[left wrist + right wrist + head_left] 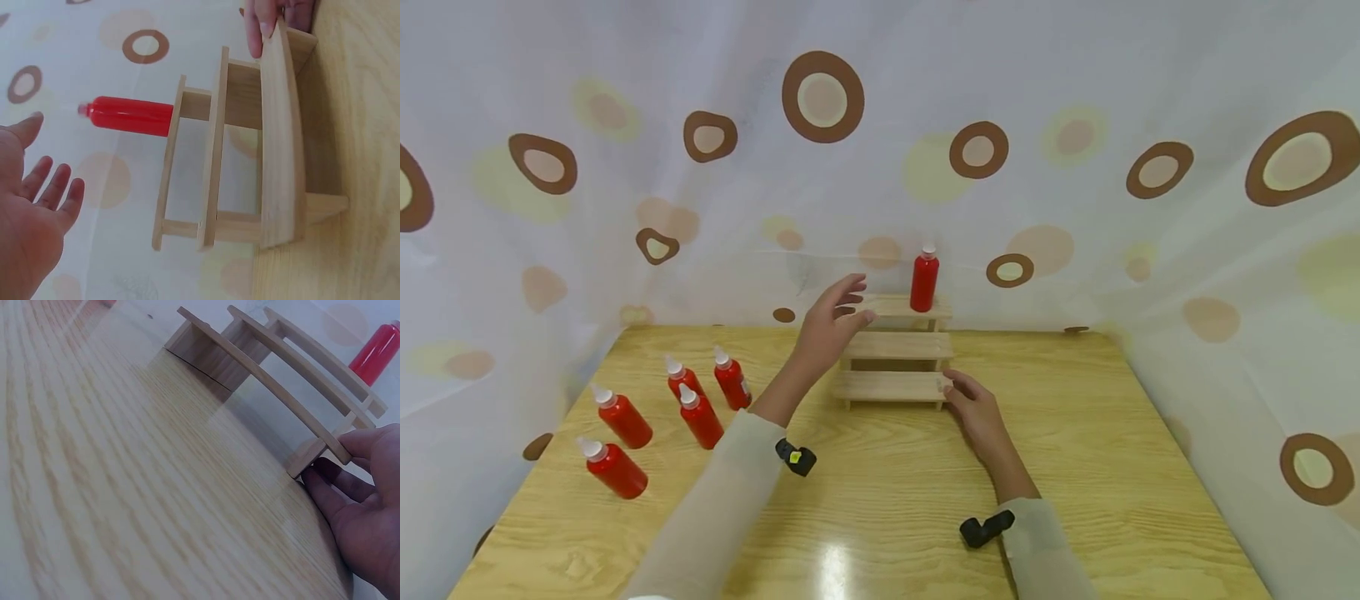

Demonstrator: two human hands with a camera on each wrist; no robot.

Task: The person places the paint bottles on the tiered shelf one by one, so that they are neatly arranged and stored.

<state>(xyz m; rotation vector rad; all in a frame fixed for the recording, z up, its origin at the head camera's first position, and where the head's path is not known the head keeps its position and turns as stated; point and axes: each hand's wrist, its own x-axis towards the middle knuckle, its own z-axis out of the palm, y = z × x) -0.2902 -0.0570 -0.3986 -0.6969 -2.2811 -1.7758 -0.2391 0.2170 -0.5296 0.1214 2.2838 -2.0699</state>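
Observation:
A three-tier wooden step rack [891, 386] stands against the back of the table. On the right part of its top tier one red bottle [924, 282] with a pale cap stands upright. My left hand [827, 329] hovers at the left end of the top tier, fingers spread and nothing in them; the left wrist view shows it apart from the bottle. At the right end of the lowest tier, my right hand [981, 417] grips the board's corner. In the right wrist view its fingers [322, 490] reach beneath the board by the leg.
Several red bottles with pale pointed caps, among them a front one [617, 471], stand on the left of the wood-grain table [880, 492]. A patterned sheet [880, 192] hangs behind the rack and along both sides.

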